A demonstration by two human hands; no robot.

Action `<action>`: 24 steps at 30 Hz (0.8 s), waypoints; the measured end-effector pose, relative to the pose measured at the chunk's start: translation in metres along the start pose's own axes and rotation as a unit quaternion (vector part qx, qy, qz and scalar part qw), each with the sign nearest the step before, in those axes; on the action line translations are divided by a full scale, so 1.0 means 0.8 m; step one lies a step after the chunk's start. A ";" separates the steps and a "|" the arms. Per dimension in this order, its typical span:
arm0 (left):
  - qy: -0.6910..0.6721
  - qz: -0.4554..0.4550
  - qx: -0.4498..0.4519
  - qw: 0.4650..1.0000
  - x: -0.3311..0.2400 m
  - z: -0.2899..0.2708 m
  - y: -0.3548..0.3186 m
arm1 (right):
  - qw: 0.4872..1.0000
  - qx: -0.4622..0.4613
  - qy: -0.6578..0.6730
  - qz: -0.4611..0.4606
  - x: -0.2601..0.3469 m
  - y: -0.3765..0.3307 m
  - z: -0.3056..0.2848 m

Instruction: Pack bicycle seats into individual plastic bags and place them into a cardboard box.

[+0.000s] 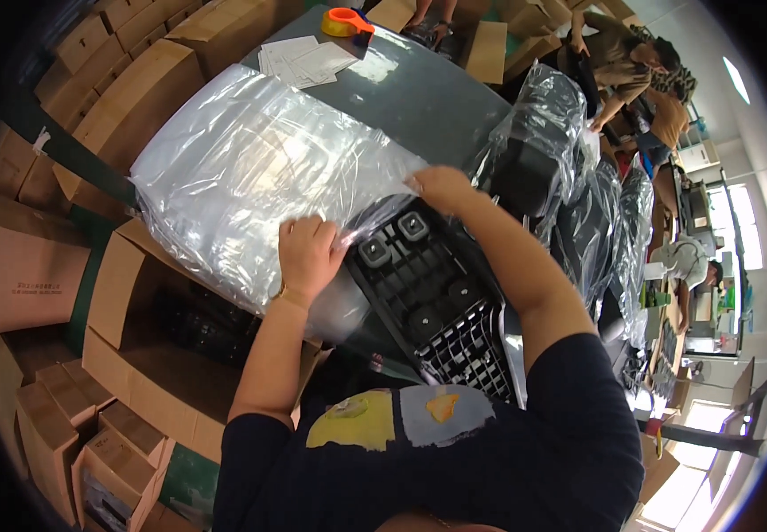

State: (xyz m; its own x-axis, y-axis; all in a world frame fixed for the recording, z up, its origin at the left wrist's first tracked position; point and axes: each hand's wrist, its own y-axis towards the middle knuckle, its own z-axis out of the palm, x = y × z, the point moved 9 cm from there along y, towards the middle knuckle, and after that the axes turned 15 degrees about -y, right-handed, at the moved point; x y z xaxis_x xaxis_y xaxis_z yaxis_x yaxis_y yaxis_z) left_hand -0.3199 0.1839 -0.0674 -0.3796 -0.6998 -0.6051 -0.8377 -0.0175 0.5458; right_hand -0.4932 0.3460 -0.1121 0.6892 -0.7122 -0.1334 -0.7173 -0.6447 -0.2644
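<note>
A large clear plastic bag (250, 168) lies across the grey table (428, 97), its mouth toward me. My left hand (308, 257) grips the bag's near edge in a fist. My right hand (441, 186) pinches the bag's edge further right. Between my arms a black plastic panel (432, 293) with a ribbed grid and round-cornered square fittings rests with its far end at the bag's mouth.
An open cardboard box (135, 328) with dark parts inside stands at my left, among several stacked cartons (109, 97). An orange tape dispenser (348, 22) and paper sheets (303, 60) lie at the table's far end. Bagged black parts (543, 151) pile up right. Other people work at the far right.
</note>
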 end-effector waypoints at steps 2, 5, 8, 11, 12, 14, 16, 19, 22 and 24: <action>-0.040 -0.032 0.006 0.999 0.005 0.020 -0.019 | 0.997 0.003 0.074 0.028 -0.012 -0.024 0.024; -0.011 -0.071 0.028 0.997 0.016 0.039 -0.035 | 0.995 0.063 0.079 -0.025 -0.005 -0.044 0.055; -0.042 -0.120 0.003 0.992 0.029 0.054 -0.053 | 0.992 0.032 0.115 0.033 -0.005 -0.052 0.052; -0.089 -0.145 0.015 0.985 0.020 0.058 -0.055 | 0.995 0.014 0.084 0.056 -0.002 -0.050 0.029; -0.108 -0.128 -0.017 0.986 0.017 0.052 -0.053 | 0.996 -0.014 0.074 0.055 -0.002 -0.049 0.007; -0.109 -0.119 -0.017 0.987 0.007 0.047 -0.035 | 0.992 -0.047 0.063 0.097 -0.020 -0.038 -0.016; -0.109 -0.120 -0.025 0.986 0.003 0.046 -0.016 | 0.985 -0.081 0.067 0.133 -0.038 -0.016 -0.029; -0.112 -0.075 0.025 0.991 -0.026 0.068 0.031 | 0.967 -0.122 0.082 0.206 -0.098 -0.003 -0.013; -0.044 -0.044 0.032 0.998 -0.042 0.088 0.041 | 0.950 -0.160 0.129 0.234 -0.119 -0.029 0.020; -0.042 -0.078 0.024 0.996 -0.037 0.084 0.031 | 0.937 -0.180 0.205 0.219 -0.104 -0.071 0.024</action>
State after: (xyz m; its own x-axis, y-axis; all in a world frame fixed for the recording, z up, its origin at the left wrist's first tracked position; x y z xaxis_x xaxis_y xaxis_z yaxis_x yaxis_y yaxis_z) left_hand -0.3557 0.2522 -0.0744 -0.2732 -0.6284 -0.7283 -0.9063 -0.0856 0.4139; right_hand -0.5078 0.4473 -0.1041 0.2770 -0.9296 0.2430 -0.9608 -0.2655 0.0793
